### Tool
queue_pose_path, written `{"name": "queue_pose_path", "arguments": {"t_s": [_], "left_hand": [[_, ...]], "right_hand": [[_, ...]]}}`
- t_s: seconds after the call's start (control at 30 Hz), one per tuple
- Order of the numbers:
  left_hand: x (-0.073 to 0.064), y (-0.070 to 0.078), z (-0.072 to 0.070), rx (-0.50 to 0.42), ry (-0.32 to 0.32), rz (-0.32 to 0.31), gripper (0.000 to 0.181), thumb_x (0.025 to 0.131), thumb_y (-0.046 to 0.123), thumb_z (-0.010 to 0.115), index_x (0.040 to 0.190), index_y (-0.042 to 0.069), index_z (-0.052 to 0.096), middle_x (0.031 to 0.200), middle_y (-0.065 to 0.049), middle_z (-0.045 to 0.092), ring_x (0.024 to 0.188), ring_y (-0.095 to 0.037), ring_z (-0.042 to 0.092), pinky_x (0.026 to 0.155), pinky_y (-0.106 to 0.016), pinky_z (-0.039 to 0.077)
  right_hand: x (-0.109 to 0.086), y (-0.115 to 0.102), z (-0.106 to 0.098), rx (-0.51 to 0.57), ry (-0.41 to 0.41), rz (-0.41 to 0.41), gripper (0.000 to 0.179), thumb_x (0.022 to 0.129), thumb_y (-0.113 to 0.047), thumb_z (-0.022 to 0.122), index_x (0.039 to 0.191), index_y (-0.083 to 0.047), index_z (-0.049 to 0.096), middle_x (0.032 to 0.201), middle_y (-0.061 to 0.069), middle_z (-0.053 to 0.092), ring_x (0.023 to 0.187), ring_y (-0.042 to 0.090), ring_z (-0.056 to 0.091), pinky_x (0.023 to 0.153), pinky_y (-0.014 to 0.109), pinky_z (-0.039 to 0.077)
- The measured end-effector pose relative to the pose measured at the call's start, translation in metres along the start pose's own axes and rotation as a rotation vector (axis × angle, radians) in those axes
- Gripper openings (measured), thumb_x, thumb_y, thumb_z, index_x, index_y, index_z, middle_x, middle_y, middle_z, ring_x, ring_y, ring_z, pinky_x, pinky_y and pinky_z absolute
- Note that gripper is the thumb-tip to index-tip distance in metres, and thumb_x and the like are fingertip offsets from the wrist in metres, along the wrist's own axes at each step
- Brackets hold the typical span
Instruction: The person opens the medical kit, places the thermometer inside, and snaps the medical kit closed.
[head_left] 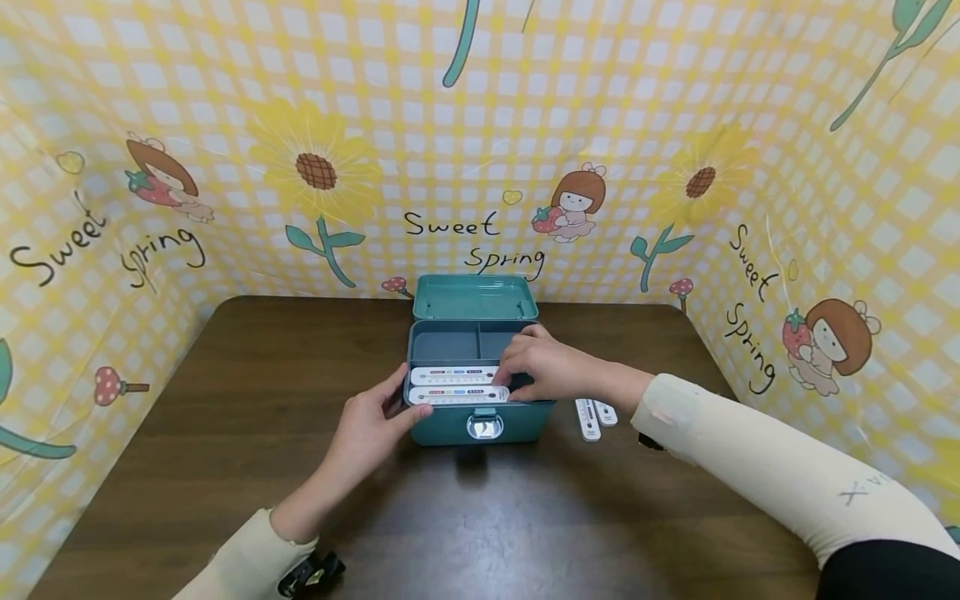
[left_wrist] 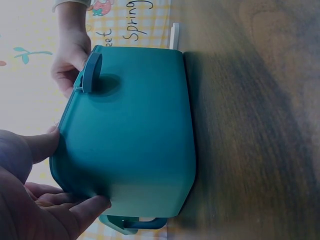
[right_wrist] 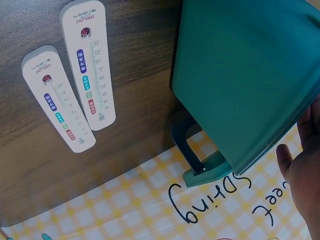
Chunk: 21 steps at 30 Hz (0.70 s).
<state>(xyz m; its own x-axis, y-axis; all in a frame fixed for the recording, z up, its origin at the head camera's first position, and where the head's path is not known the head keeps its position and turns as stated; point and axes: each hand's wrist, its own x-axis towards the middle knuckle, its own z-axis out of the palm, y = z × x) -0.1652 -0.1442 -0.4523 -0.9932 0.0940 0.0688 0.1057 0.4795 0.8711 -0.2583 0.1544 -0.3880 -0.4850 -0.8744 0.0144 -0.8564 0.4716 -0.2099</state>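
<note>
A teal lidded box (head_left: 442, 429) stands on the table, its lid (head_left: 476, 298) swung up at the back. Two white thermometers (head_left: 453, 376) lie side by side across its front part. My right hand (head_left: 551, 364) reaches into the box, and its bent fingers pinch the right end of the front thermometer (head_left: 459, 395); the fingertips are partly hidden. My left hand (head_left: 375, 421) grips the front left corner, thumb on the front rim and fingers along the side. The left wrist view shows those left fingers (left_wrist: 90, 210) against the box wall.
Right of the box, two more white thermometers lie face up on the table, a longer one (right_wrist: 90, 65) and a shorter one (right_wrist: 57, 100). A grey tray with a divider (head_left: 446, 344) fills the box's rear. A yellow checked cloth (head_left: 360, 50) walls the table on three sides.
</note>
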Motion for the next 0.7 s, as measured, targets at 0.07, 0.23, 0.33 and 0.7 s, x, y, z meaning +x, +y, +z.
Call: {"name": "queue_pose_path", "arguments": {"t_s": [0.07,0.23,0.33,0.7], "left_hand": [[0.0000,0.0009,-0.0002,0.001,-0.003,-0.006,0.084,0.089,0.040,0.080,0.157,0.010,0.040,0.156,-0.015,0.048,0.133,-0.025,0.058,0.096,-0.035,0.054],[-0.0004,0.0025,-0.0005,0.002,-0.009,-0.011,0.084,0.089,0.041,0.079,0.158,0.010,0.040,0.157,-0.014,0.047,0.133,-0.025,0.058,0.096,-0.035,0.055],[0.0002,0.0030,-0.0001,-0.001,-0.010,-0.012,0.085,0.089,0.042,0.079,0.158,0.011,0.040,0.157,-0.013,0.047,0.133,-0.024,0.058,0.095,-0.034,0.055],[0.0004,0.0011,0.0009,-0.009,-0.009,-0.011,0.084,0.090,0.040,0.079,0.158,0.010,0.039,0.157,-0.013,0.047,0.132,-0.024,0.058,0.094,-0.034,0.056]], "right_hand": [[-0.0002,-0.0001,0.0005,-0.023,0.011,-0.012,0.023,0.088,-0.030,0.083,0.110,-0.024,0.079,0.104,-0.012,0.072,0.102,0.010,0.055,0.106,0.048,0.032],[-0.0012,-0.0001,0.0017,-0.047,0.024,-0.013,0.023,0.087,-0.028,0.084,0.109,-0.024,0.079,0.102,-0.012,0.073,0.101,0.011,0.057,0.106,0.048,0.033],[-0.0029,0.0002,0.0025,-0.039,0.028,0.004,0.022,0.087,-0.028,0.084,0.109,-0.024,0.079,0.104,-0.012,0.073,0.103,0.010,0.057,0.106,0.048,0.033],[-0.0077,0.0031,0.0050,0.005,0.053,-0.002,0.024,0.089,-0.027,0.083,0.113,-0.023,0.079,0.108,-0.012,0.075,0.106,0.011,0.059,0.106,0.050,0.035]]}}
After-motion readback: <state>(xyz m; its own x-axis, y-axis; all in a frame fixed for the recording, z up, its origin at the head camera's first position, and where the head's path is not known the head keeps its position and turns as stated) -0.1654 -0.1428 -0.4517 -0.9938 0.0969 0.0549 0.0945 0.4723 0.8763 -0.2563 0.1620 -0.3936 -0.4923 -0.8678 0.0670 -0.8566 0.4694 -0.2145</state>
